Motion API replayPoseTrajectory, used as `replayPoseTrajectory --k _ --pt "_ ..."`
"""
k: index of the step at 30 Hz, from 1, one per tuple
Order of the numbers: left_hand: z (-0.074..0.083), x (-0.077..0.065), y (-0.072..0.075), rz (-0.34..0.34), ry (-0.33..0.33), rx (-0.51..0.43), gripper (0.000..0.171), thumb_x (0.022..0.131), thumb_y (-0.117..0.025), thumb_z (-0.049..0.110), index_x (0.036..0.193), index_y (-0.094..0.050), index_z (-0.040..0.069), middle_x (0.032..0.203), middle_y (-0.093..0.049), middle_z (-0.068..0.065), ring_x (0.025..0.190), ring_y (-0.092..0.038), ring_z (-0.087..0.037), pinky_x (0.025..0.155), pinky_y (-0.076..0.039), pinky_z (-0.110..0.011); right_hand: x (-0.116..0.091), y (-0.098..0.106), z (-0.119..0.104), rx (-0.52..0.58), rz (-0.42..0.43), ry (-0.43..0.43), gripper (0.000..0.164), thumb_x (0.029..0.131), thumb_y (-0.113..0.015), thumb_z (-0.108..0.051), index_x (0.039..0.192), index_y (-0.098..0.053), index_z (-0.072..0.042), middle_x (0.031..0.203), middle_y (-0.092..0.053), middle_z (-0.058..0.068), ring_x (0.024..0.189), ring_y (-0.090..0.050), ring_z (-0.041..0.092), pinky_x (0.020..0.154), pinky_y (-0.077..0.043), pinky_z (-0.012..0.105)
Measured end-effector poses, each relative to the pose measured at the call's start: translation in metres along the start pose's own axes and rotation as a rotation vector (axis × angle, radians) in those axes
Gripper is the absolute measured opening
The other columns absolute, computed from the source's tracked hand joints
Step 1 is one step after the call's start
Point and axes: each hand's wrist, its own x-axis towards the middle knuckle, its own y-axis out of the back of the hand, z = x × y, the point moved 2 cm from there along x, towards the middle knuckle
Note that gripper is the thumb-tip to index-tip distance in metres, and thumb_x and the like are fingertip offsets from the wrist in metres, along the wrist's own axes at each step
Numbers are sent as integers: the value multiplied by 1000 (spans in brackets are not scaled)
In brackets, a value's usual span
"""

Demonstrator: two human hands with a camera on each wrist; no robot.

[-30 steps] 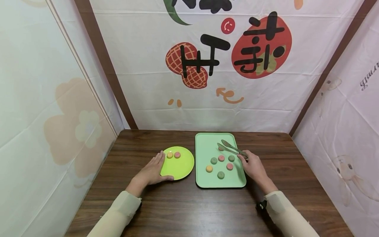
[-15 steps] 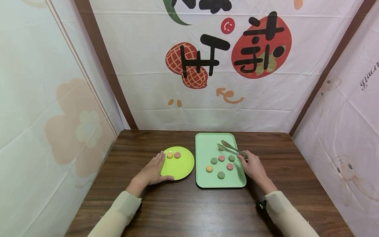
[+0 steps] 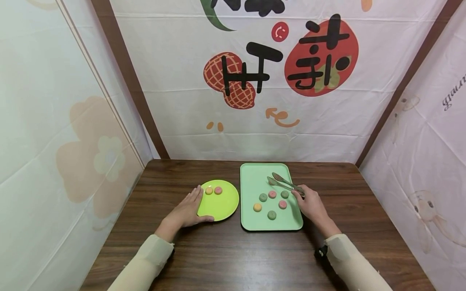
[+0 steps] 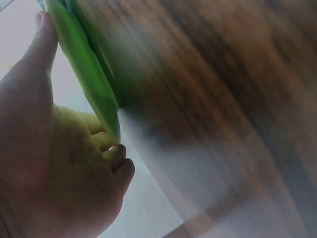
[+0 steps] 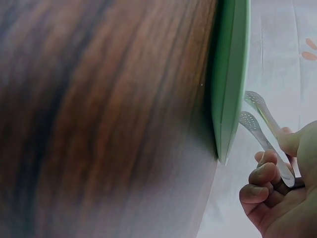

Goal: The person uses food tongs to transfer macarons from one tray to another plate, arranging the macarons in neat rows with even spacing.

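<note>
My left hand (image 3: 188, 207) lies at the left rim of a lime-green plate (image 3: 225, 208), fingers straight, thumb along the near edge. In the left wrist view, thumb and fingertips touch the plate's rim. A yellow macaron (image 3: 209, 190) and a pink macaron (image 3: 218, 190) sit at the plate's far side. My right hand (image 3: 312, 205) holds metal tongs (image 3: 287, 184) at their rear end over the mint-green tray (image 3: 251, 178). The tongs' perforated ends stand apart in the right wrist view. Below them on the tray lie several macarons: green (image 3: 271, 215), pink (image 3: 282, 204) and yellow (image 3: 257, 207).
Plate and tray stand side by side on a dark wood table (image 3: 233, 258), a narrow gap between them. A printed white cloth wall (image 3: 182, 121) rises behind the table's far edge, with further cloth walls at left and right.
The tongs have shifted very slightly, and one tong end now covers a pink macaron that showed beneath it a second ago. The left hand and the plate have stayed in place.
</note>
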Motion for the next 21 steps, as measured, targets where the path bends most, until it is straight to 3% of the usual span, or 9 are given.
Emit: replayPoseTrajectory --k 21 --pt "1 -1 1 5 -6 3 128 91 -74 72 166 -15 -13 175 -9 -32 164 -14 -44 133 -19 -55 1 0 0 -13 12 12 30 107 -70 -24 122 -71 3 110 -78 21 102 -76 41 84 -62 57"
